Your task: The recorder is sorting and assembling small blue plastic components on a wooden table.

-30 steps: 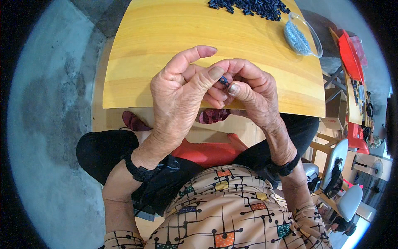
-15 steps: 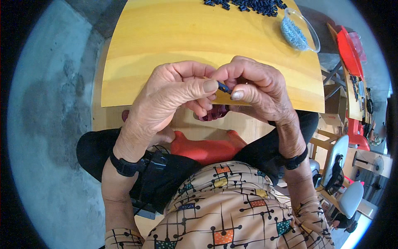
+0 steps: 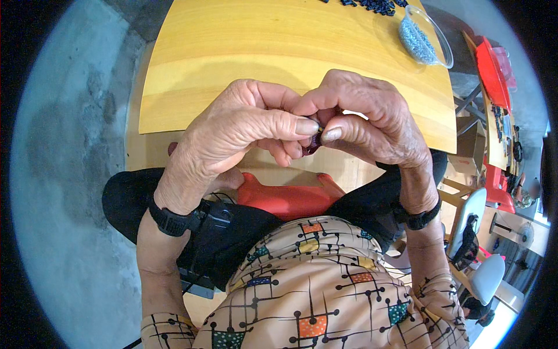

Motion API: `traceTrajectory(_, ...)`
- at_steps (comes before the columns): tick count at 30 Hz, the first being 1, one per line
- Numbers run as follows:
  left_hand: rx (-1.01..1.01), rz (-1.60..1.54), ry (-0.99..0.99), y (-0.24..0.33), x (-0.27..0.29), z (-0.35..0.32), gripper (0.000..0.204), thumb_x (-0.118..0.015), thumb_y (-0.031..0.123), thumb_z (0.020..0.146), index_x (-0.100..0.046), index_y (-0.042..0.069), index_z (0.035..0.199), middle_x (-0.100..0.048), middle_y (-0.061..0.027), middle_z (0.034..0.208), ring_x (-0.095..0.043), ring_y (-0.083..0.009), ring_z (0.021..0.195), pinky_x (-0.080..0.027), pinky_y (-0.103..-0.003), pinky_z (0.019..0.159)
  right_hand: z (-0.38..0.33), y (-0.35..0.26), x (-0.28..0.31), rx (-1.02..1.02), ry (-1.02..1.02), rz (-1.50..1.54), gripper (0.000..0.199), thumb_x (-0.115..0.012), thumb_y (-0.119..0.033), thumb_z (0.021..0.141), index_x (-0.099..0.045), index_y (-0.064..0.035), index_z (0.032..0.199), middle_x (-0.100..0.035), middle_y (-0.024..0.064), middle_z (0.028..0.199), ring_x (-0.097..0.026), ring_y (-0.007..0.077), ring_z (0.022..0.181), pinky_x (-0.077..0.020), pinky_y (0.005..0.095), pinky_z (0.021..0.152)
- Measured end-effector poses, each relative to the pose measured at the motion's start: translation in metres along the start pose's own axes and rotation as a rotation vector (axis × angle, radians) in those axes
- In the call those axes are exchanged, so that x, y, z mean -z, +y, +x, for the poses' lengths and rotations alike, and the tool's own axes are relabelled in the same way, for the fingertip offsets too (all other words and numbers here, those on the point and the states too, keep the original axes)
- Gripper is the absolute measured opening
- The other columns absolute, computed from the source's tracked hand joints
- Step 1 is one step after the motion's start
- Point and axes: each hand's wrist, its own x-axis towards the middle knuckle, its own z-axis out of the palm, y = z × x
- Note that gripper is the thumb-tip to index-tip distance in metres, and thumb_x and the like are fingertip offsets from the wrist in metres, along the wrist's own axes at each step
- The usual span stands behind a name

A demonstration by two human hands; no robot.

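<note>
Above the near edge of the yellow wooden table [image 3: 232, 43], my left hand [image 3: 238, 125] and my right hand [image 3: 369, 122] meet fingertip to fingertip. Both are closed in a pinch around a small dark blue part [image 3: 320, 131]. Thumbs and forefingers hide most of it, so its full shape does not show. The left thumb points right and the right thumb lies opposite it. At the table's far side lies a pile of small dark blue pieces [image 3: 381, 5]. Beside that pile, a clear plastic bowl [image 3: 440, 35] holds many tiny silvery pieces [image 3: 417, 43].
A red stool [image 3: 285, 195] stands between my legs, under the table edge. Along the left runs a grey wall [image 3: 70, 145]. On the right are another table [image 3: 498, 139] with a red tray [image 3: 491, 75], a cardboard box [image 3: 468, 154] and pale chairs [image 3: 474, 212].
My fingertips have closed further over the small dark blue part, which showed more plainly before. Both hands are slightly lower against the table, and the view has shifted a little.
</note>
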Motion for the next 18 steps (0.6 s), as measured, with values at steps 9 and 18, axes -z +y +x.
traceTrajectory(9, -0.101, 0.165, -0.037, -0.002, -0.002, -0.001, 0.019, -0.064, 0.007, 0.079, -0.063, -0.004, 0.094, -0.065, -0.0110, 0.072, -0.062, -0.0113, 0.059, -0.052, -0.020, 0.055, -0.005, 0.005, -0.008, -0.179, 0.123, 0.387, 0.024, -0.066, -0.015, 0.076, -0.061, -0.0029, 0.096, -0.053, -0.0008, 0.076, -0.054, 0.0069, 0.072, -0.0471, 0.0204, 0.065)
traceTrajectory(18, -0.156, 0.369, 0.050, -0.008, -0.010, 0.000, 0.013, -0.062, 0.005, 0.080, -0.064, -0.004, 0.090, -0.063, -0.0083, 0.068, -0.059, -0.0108, 0.056, -0.051, -0.021, 0.052, -0.007, 0.013, -0.014, -0.338, 0.152, 0.693, 0.033, -0.066, -0.004, 0.074, -0.057, -0.0014, 0.105, -0.051, -0.0029, 0.076, -0.055, 0.0060, 0.074, -0.0478, 0.0182, 0.066)
